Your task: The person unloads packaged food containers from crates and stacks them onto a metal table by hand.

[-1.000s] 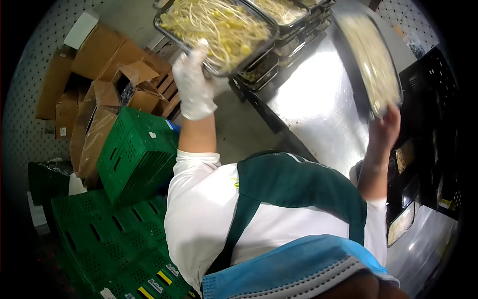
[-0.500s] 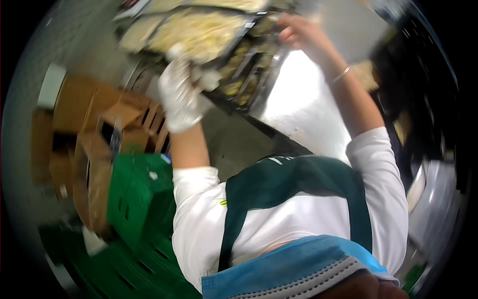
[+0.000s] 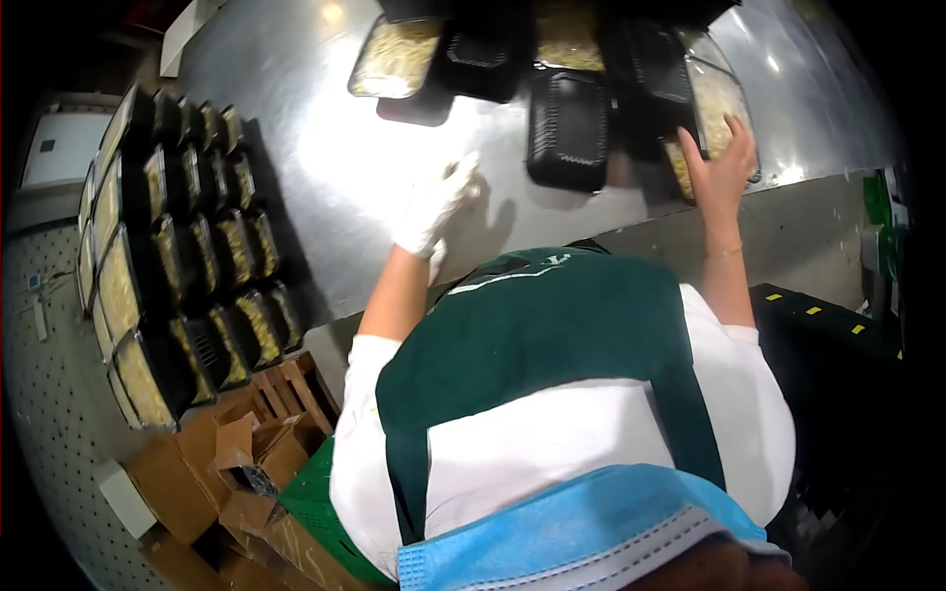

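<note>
My left hand (image 3: 439, 209), in a white glove, hovers over the shiny metal table (image 3: 325, 187); its fingers are bent together and whether they hold anything does not show. My bare right hand (image 3: 719, 177) has its thumb and fingers spread at the near end of a wrapped tray of pale sprouts (image 3: 717, 98) on the right. Left of that hand, a black tray (image 3: 569, 128) lies with its ribbed underside up. Another sprout tray (image 3: 397, 57) rests farther back, above my left hand in the view.
Stacked sprout trays (image 3: 133, 295) stand at the table's left end. Below them are cardboard boxes (image 3: 182, 463), a wooden pallet (image 3: 296, 389) and a green crate (image 3: 330, 512). Dark crates (image 3: 823, 345) with yellow marks are at the lower right.
The view has swung right, away from the stacks. The trays that both hands carried one second ago are no longer in them. My right hand now reaches to another tray on the right.
</note>
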### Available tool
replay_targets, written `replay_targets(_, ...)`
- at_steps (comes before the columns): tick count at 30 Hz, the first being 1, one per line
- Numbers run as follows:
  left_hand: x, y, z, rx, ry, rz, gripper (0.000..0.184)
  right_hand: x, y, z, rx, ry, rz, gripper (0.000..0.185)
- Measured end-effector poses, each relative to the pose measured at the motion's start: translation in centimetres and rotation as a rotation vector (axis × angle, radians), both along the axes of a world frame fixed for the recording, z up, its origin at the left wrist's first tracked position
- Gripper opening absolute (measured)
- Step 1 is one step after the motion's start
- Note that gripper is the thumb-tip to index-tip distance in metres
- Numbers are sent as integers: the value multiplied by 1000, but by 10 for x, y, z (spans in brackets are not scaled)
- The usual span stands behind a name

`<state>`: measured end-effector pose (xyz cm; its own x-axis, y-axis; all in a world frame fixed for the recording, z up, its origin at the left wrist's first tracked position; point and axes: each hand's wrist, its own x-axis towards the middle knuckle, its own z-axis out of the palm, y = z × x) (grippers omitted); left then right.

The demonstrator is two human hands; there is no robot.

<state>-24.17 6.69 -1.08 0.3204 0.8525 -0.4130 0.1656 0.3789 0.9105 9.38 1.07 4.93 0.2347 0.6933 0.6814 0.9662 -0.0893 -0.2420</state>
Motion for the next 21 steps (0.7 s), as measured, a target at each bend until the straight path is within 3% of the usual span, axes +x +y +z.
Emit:
replay_targets(2, 72, 11, -4, 679, 531, 45, 57, 17, 31, -2, -119, 144, 84, 69)
replay_targets(4, 137, 13, 35, 909, 649, -141, 75, 18, 50, -10, -264, -116, -75, 76)
replay_targets(6, 187, 10, 27, 973, 1006, -232, 82, 42, 42, -5, -284, -112, -97, 80)
replay_targets(8, 197, 20, 9, 850, 1061, -208, 85, 88, 20, 0, -269, -49, -91, 78)
replay_targets(10, 187, 19, 9, 810, 989, -161, 85, 147, -1, -18, -304, 105, -220, 72)
replay_targets(12, 160, 17, 37, 649, 825, -103, 79, 191, -7, -47, -445, 959, 13, 54)
replay_targets(13, 139, 13, 18, 664, 569, 68, 74, 190, -8, -52, -459, 964, 29, 54)
replay_targets(15, 118, -16, 35, 146, -250, 425, 53, 176, -10, -63, -304, 1432, 182, 37)
replay_targets(16, 90, -18, 25, 111, -515, 357, 38, 176, -9, -67, -191, 1343, 156, 28)
replay_targets(18, 73, -57, 26, -201, -774, 762, 25, 181, -18, -61, -96, 1399, 145, 26)
replay_targets(19, 53, -71, 2, -116, -699, 899, 21, 183, -22, -58, -8, 1406, 89, 26)
replay_targets(20, 11, -86, -31, -60, -498, 758, 15, 180, -29, -53, 59, 1429, 86, 26)
replay_targets(21, 2, -101, -25, -47, -240, 712, 13, 170, -39, -36, 113, 1364, 86, 26)
